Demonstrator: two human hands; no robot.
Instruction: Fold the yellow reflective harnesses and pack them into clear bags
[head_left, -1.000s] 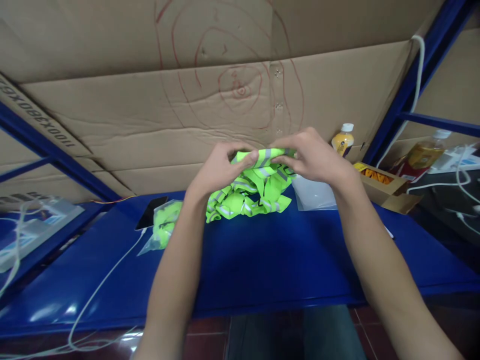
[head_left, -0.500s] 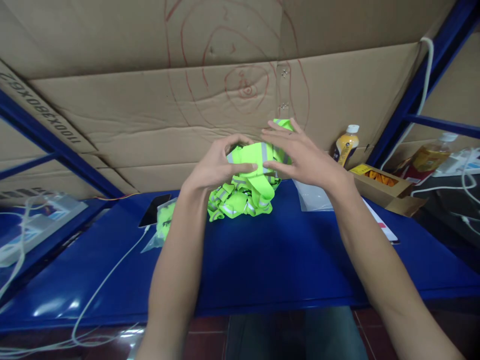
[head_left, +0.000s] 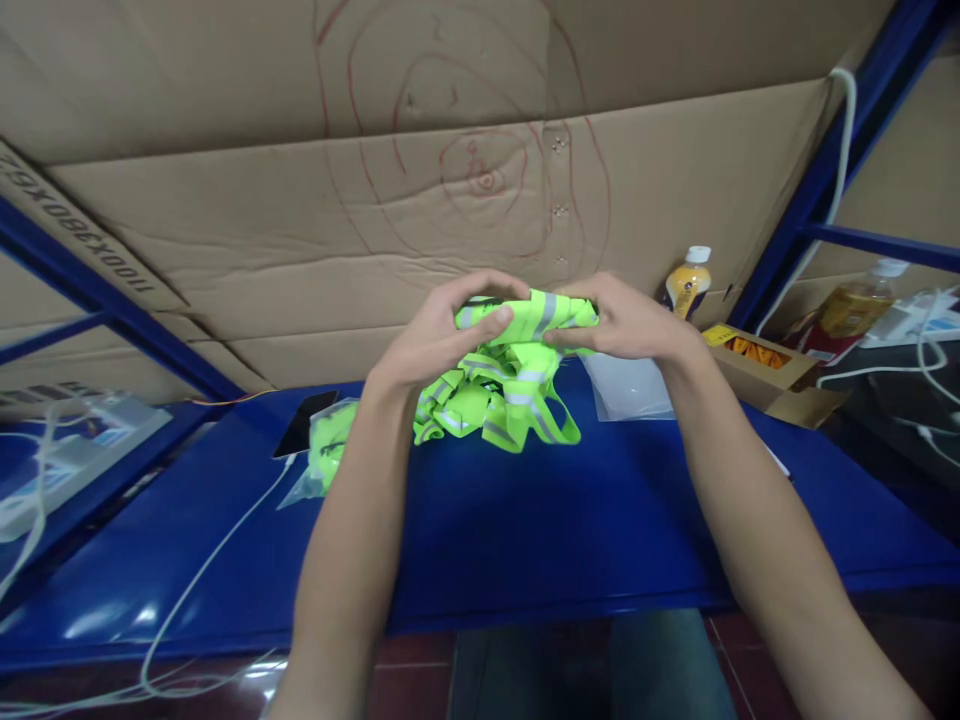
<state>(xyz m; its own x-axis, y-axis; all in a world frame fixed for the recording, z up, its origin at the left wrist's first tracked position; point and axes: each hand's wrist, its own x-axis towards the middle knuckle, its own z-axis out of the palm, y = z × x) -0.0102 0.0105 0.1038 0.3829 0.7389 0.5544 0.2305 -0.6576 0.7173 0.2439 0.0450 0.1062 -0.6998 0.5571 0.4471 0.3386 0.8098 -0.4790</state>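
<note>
- Nearest us is the blue table; beyond its front edge zone, loose loops of the lime strap droop towards us, silver bands showing.
- Above them, we hold the strap's gathered part between both hands, near the middle of the view.
- Our left hand pinches its left end, thumb in front, fingers close together over the back.
- Our right hand grips its right end, thumb in front; we cannot tell how the hidden fingers lie.
- The gathered part's long axis runs left to right, nearly level; its ends point to our palms.
- We judge that even thumb pressure, flat layers and aligned edges suit this handling; the loose loops could twist or snag.
- Farther off stand a bag and phone left, a box and bottle right, then cardboard.
</note>
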